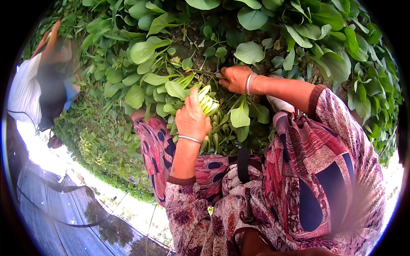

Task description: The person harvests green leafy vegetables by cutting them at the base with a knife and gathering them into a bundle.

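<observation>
My left hand (192,117) is closed around a bunch of leafy greens (207,101), its pale stem ends facing right and its leaves to the left. Up and to the right, my right hand (236,79) pinches a thin dark tool (206,73) low over the soil; its exact kind cannot be told. Both wrists wear a silver-coloured bangle. Below the held bunch, more greens with pale stems (215,136) lie against my patterned clothing. Rooted leafy plants (250,52) stand just above my right hand. The fingertips of my right hand are partly hidden.
Dense leafy greens (333,64) surround me at the top and right. Another person (48,86) bends over the plants at the far left. A heap of pale-stemmed greens (91,150) lies at the lower left, with dark netting or sheeting (64,208) beyond it.
</observation>
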Tool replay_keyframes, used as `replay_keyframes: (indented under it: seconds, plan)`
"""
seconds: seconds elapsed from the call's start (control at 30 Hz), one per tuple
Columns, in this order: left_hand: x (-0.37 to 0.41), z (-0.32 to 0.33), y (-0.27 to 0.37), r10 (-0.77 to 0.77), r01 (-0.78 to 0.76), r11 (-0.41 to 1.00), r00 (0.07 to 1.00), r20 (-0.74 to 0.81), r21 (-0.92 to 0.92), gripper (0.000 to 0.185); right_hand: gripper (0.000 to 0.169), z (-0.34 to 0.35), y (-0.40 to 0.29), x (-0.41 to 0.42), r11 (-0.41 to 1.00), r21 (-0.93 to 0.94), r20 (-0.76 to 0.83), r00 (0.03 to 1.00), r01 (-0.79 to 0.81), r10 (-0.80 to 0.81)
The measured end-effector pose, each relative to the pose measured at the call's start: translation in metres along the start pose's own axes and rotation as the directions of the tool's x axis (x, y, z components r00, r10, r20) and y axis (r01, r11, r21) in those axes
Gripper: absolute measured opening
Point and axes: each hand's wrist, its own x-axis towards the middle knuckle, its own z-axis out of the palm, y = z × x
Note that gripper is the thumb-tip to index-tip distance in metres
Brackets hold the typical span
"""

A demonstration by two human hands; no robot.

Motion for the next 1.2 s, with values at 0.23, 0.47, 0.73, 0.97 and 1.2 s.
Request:
replay_keyframes:
  seconds: [0.23, 0.47, 0.73, 0.97, 1.2]
  plan:
    - [0.028, -0.015, 0.000, 0.088, -0.084, 0.888, 0.996, 0.012, 0.452, 0.033, 0.019, 0.021, -0.004, 0.024, 0.829, -0.520, 0.245, 0.966, 0.208, -0.088]
    - [0.051, -0.021, 0.003, 0.158, -0.155, 0.799, 0.986, 0.046, 0.581, 0.042, 0.016, 0.020, -0.010, 0.028, 0.543, -0.710, 0.462, 0.879, 0.448, -0.120]
    - [0.071, -0.022, -0.033, -0.012, -0.064, 0.932, 0.979, 0.206, 0.357, 0.046, 0.019, 0.001, -0.029, 0.030, 0.414, -0.681, 0.639, 0.766, 0.604, -0.067]
    - [0.031, 0.020, -0.051, -0.198, 0.190, 0.976, 0.978, 0.067, 0.107, 0.041, 0.026, -0.007, -0.036, 0.038, 0.884, -0.460, 0.362, 0.926, 0.081, 0.104]
    - [-0.004, 0.069, -0.058, -0.537, 0.295, 0.545, 0.842, -0.057, -0.785, 0.053, 0.023, -0.011, -0.025, 0.004, 0.912, -0.398, 0.195, 0.981, 0.102, -0.024]
